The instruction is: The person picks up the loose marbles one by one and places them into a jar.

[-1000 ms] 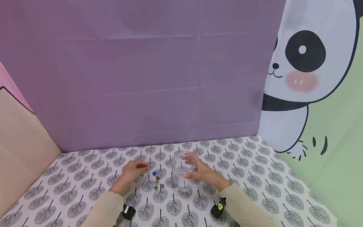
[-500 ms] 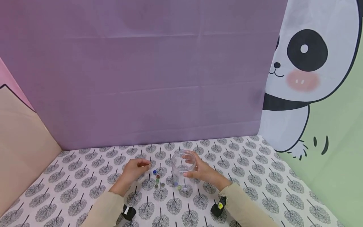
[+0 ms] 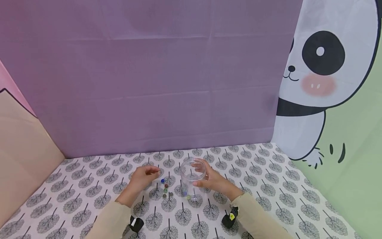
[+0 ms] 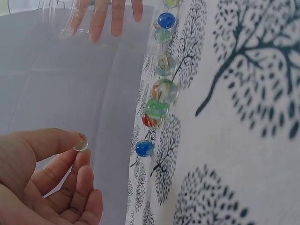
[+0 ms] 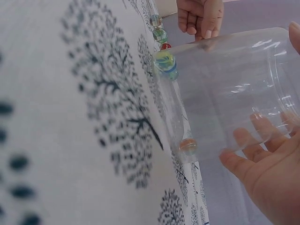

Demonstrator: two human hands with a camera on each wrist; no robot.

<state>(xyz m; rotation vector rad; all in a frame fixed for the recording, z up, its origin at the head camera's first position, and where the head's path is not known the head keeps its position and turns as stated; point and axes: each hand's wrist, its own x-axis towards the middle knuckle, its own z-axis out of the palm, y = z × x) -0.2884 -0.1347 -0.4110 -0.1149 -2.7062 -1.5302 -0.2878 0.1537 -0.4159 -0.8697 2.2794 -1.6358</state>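
Note:
My left hand (image 3: 141,180) is above the table, left of the jar, pinching a clear glass marble (image 4: 80,145) between thumb and forefinger. My right hand (image 3: 215,182) grips the clear plastic jar (image 3: 187,186) from its right side. The jar stands upright and has no lid on. Inside, at its bottom, lie several marbles, among them a yellow one (image 5: 165,60) and an orange one (image 5: 188,146). Between hand and jar, a loose line of marbles rests on the cloth: a blue marble (image 4: 144,148), a red marble (image 4: 149,121), a green marble (image 4: 157,108) and two clear swirled ones.
A white cloth (image 3: 155,220) with a grey tree print covers the table. Behind it hangs a purple curtain (image 3: 167,83). A panda-printed green panel (image 3: 352,139) closes off the right side, and a beige panel (image 3: 24,156) the left.
My left hand has shifted slightly right, toward the jar, still pinching. The right hand and jar have stayed in place, and the marbles on the cloth have not moved.

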